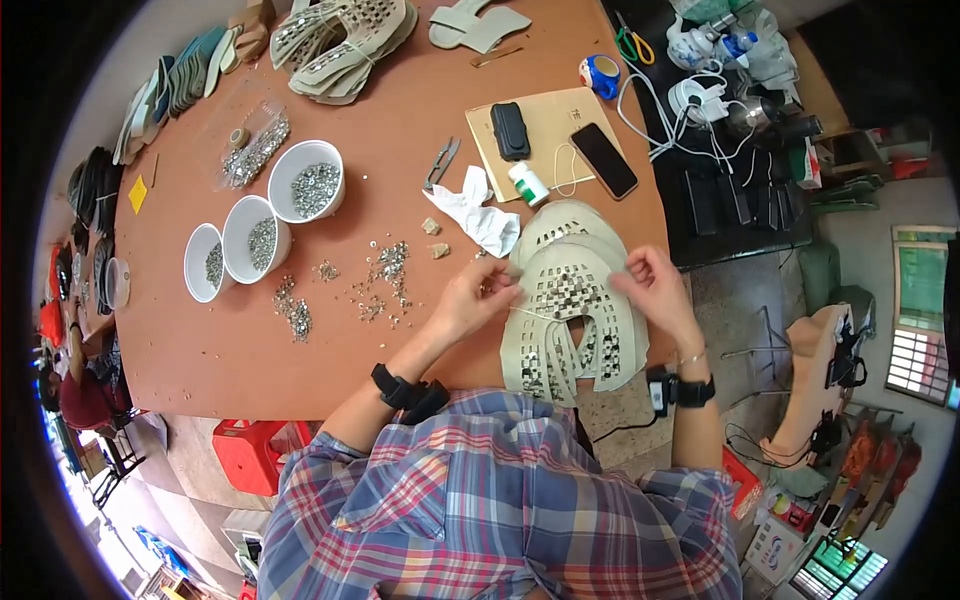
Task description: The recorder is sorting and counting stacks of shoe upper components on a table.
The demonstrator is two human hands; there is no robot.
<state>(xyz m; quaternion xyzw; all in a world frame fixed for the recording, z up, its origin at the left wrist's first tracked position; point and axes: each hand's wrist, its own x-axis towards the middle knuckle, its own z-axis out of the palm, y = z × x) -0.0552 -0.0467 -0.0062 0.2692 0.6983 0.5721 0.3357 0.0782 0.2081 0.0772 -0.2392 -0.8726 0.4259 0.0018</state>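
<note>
A stack of beige leather shoe uppers (535, 345), cut with rows of slots and set with shiny metal studs, lies at the table's front edge before me. A thin pale cord (535, 314) crosses the stack. At its left side my left hand (472, 300) is closed, thumb and fingertips pinched at the end of the cord. My right hand (655, 290) is at the stack's right edge, its fingers curled together. They are slightly blurred, and whatever they pinch is too small to make out.
Three white tubs (282, 212) of metal studs stand left, with loose studs (390, 265) scattered nearby. Thread snips (441, 165), a crumpled white tissue (475, 210), a pill bottle (528, 184) and a phone (604, 160) lie beyond the stack. Another tied stack of uppers (345, 55) is at the far side.
</note>
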